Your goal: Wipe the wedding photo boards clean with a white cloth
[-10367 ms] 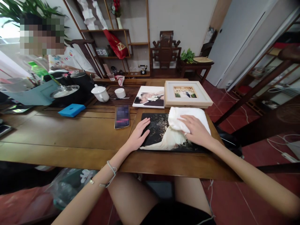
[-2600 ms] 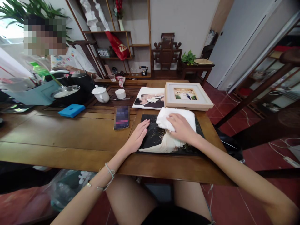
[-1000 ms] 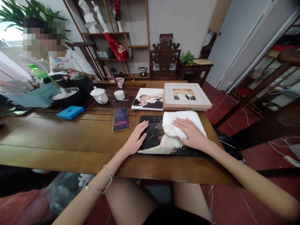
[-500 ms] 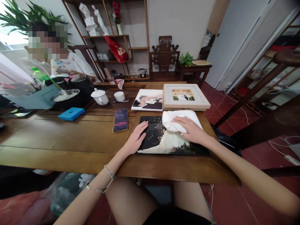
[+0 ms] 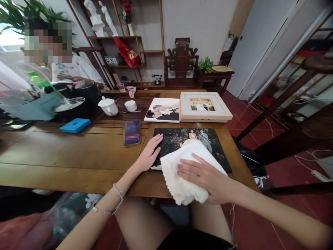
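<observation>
A dark photo panel (image 5: 171, 140) with a couple pictured on it lies flat near the table's front edge. My left hand (image 5: 151, 151) rests on its left edge, fingers stretched out and holding nothing. A white cloth (image 5: 173, 173) covers the panel's lower middle and hangs over its near edge. My right hand (image 5: 205, 177) has hold of the cloth from above, its fingers spread across it and the thumb hidden. Behind the panel lie a white photo print (image 5: 162, 116) and a pale wooden picture frame (image 5: 221, 113).
Left of the panel are a phone (image 5: 132, 132) and a blue block (image 5: 75, 125) on the wooden table (image 5: 65, 156). Farther back stand a lidded white cup (image 5: 108, 106), a small bowl (image 5: 130, 106) and dark pots (image 5: 87, 92). Another person (image 5: 78, 69) sits at the far left.
My right hand has drawn the cloth from the panel's upper right down toward me, past its near edge. The pictured couple is now uncovered. My left hand stays on the left edge.
</observation>
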`<state>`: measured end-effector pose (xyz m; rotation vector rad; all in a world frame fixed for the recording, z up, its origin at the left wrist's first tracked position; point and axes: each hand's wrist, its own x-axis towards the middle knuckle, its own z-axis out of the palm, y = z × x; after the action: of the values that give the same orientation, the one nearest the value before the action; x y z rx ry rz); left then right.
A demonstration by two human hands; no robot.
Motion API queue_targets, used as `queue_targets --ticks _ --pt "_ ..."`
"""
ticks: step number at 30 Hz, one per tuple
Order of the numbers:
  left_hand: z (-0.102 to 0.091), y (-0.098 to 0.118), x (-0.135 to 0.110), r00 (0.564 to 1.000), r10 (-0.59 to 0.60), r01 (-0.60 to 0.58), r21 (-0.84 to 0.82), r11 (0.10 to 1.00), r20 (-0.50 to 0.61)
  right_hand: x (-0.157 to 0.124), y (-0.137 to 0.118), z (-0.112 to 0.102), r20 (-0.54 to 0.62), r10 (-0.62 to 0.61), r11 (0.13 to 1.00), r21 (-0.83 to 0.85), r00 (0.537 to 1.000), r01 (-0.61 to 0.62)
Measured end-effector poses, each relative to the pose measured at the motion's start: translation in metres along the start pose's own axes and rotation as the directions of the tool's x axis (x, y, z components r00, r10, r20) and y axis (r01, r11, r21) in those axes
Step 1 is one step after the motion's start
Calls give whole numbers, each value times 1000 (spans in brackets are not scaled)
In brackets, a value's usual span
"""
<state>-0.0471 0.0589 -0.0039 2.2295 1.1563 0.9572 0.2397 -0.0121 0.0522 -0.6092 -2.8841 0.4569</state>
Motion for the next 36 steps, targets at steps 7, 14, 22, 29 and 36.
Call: queue_targets --ticks 7,14,22,29,36 --pt "-2 2 0 1000 -15 15 -3 1000 9 5 88 -18 -261 323 941 -10 910 -337" --pt "-1 2 0 1000 1 -1 2 1000 7 -45 84 -18 -300 436 879 -61 848 -473" --pt "0 1 1 1000 -4 4 -1 1000 1 -42 -14 -25 22 149 977 151 989 -151" --pt "-2 2 0 1000 -8 8 0 1000 12 -17 92 -34 -189 311 941 198 931 -274" --pt "-1 2 1 1000 2 -2 7 1000 7 -30 124 -22 -425 500 847 59 755 -528"
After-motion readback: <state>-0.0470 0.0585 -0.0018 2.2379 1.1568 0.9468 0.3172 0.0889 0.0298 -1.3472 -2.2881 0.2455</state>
